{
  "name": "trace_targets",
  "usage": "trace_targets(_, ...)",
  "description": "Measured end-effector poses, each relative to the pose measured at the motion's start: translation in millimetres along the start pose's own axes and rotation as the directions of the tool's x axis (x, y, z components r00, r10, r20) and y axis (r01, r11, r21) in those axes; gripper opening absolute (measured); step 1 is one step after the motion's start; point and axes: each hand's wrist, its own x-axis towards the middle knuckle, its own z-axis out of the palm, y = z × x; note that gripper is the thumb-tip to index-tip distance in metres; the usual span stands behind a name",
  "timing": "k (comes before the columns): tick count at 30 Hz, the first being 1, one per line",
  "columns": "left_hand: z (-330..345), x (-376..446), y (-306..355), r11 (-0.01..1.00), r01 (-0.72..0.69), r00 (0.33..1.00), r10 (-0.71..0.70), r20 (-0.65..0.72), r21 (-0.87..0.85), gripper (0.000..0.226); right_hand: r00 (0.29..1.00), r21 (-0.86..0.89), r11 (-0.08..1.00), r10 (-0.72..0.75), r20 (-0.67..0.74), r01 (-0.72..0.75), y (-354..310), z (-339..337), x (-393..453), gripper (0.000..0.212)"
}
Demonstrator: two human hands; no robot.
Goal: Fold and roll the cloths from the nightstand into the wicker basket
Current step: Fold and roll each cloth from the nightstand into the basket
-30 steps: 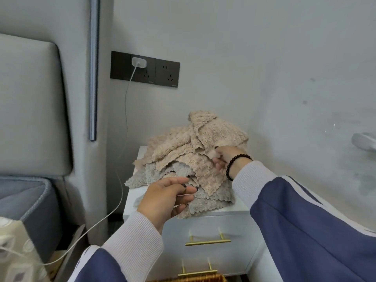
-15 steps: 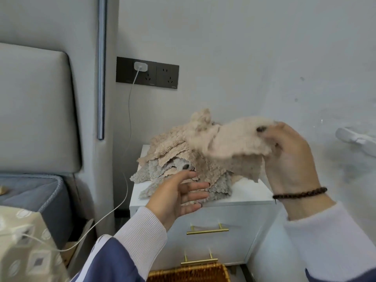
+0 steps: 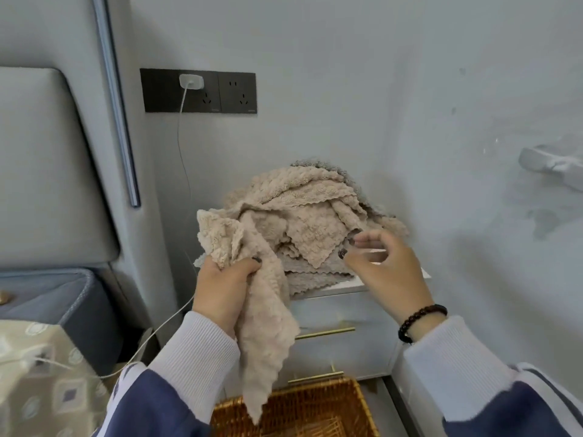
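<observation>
My left hand (image 3: 222, 287) grips a beige fluffy cloth (image 3: 265, 326) that hangs down in front of the nightstand (image 3: 344, 339), its tip over the wicker basket (image 3: 315, 411) on the floor. A heap of beige and grey cloths (image 3: 303, 225) lies on the nightstand top. My right hand (image 3: 386, 269) hovers in front of the heap's right side, fingers apart and curled, holding nothing.
The padded headboard (image 3: 47, 168) and bed edge (image 3: 56, 298) are at the left. A white charger cable (image 3: 181, 159) runs from the wall socket (image 3: 198, 89) down past the nightstand. A patterned cushion (image 3: 41, 383) lies lower left. A grey wall fixture (image 3: 555, 162) juts out at the right.
The beige cloth passed from my right hand to my left hand, which now grips it low in front of the drawers. My right hand let go and dropped back toward the heap.
</observation>
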Motion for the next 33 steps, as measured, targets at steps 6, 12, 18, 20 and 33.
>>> trace_targets(6, -13, 17, -1, 0.999, 0.029, 0.999, -0.029, -0.019, 0.029, 0.042, 0.92, -0.431, 0.862, -0.095, 0.381, 0.267, 31, 70, 21, 0.09)
trace_targets(12, -16, 39, -6, 0.998, 0.006, 1.0, -0.007, 0.011, 0.06, 0.04, 0.887, -0.593, 0.744, 0.0, 0.462, 0.309, 43, 118, 49, 0.097)
trace_targets(18, -23, 53, -12, 0.994, -0.041, 0.999, 0.038, 0.03, 0.1, 0.034, 0.875, -0.638, 0.729, 0.113, 0.471, 0.249, 43, 139, 95, 0.102)
trace_targets(20, -26, 54, -11, 0.991, -0.065, 0.998, 0.062, 0.034, 0.12, 0.035, 0.88, -0.669, 0.704, 0.134, 0.456, 0.239, 42, 144, 111, 0.1)
trace_targets(33, -32, 43, 1, 0.99, -0.017, 0.982, -0.011, 0.19, 0.143, 0.039, 0.923, -0.411, 0.901, 0.031, 0.385, 0.141, 42, 140, 126, 0.085)
